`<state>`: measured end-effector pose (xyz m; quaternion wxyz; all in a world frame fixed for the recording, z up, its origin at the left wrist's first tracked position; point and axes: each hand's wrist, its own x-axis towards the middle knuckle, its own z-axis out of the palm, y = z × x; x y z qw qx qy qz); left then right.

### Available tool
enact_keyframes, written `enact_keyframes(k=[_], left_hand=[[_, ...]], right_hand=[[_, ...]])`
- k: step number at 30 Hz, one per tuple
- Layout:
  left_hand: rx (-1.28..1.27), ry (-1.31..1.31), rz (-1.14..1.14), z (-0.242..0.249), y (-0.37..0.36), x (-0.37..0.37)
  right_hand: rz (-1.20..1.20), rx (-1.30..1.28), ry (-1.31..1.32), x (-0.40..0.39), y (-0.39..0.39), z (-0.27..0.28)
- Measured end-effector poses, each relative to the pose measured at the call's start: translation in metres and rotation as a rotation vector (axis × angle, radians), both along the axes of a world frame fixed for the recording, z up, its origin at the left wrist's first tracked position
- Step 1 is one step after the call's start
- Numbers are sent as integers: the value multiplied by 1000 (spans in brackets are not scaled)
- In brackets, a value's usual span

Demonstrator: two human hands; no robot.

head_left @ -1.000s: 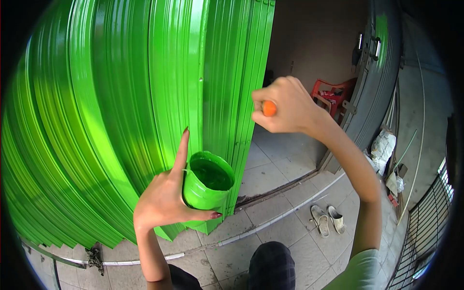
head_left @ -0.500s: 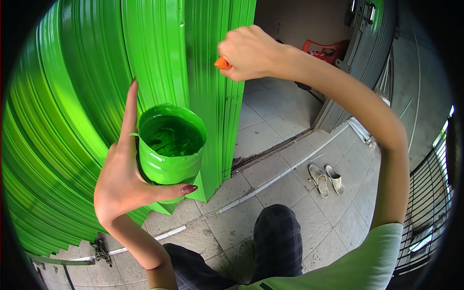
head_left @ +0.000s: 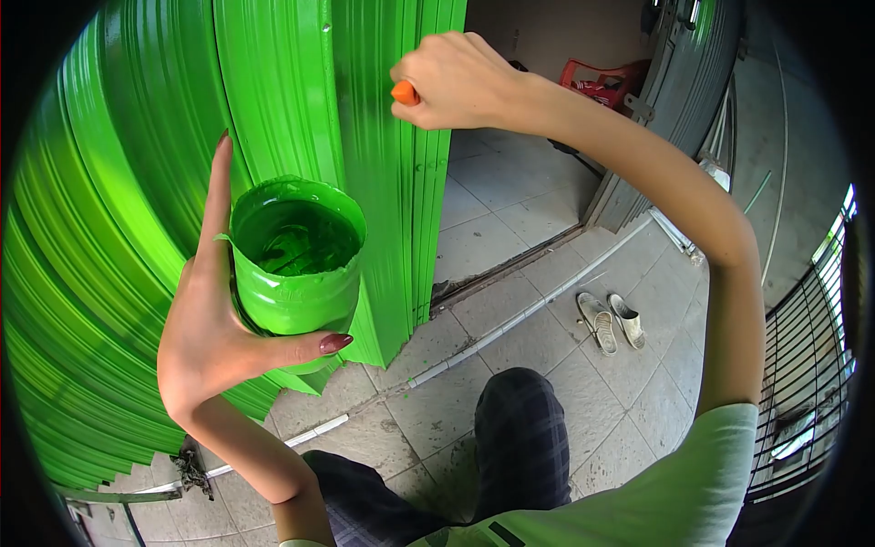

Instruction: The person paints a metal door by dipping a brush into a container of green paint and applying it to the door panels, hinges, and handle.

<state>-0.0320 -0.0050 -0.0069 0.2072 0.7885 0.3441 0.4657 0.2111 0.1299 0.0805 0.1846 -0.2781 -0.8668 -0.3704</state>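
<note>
My left hand (head_left: 214,319) is wrapped round a cut-open plastic container (head_left: 296,301), its thumb along the front and its index finger stretched upward. Green paint (head_left: 296,237) lies inside the container, which is tilted a little toward me. Up at the top centre, my right hand (head_left: 451,82) is a fist round an orange handle (head_left: 405,93); only the handle's end shows, and the rest of the tool is hidden behind the fist. Both hands are in front of the glossy green corrugated metal panel (head_left: 273,91), the right one near its right-hand edge.
Right of the panel is a doorway with a tiled floor (head_left: 501,205) and a red chair (head_left: 606,82). A pair of worn shoes (head_left: 597,324) rests on the paving. A metal grille (head_left: 802,383) stands at the far right, and a dark clump (head_left: 191,469) lies lower left.
Both hands, the container and the orange handle appear slightly further left and higher. The panel, doorway and shoes have shifted the same way in view. Both grips are unchanged.
</note>
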Motion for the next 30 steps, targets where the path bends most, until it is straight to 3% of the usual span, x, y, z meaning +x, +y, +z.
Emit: enact_keyframes(k=[7,11,17,22,25,30], left_hand=[[-20,-2,18,0,-1,-1],[-31,-26,20,0,0,1],[-12,-7,51,0,-1,2],[-27,3,71,0,-1,0],[-35,14,102,-1,0,-2],[-78,17,127,1,1,4]], right_hand=[[-21,100,42,29,-19,-8],[88,69,122,32,-32,-11],[0,101,-28,33,1,-48],[-86,119,-109,39,-26,-57],[83,288,-127,47,-39,-72],[92,357,-101,45,-30,-93]])
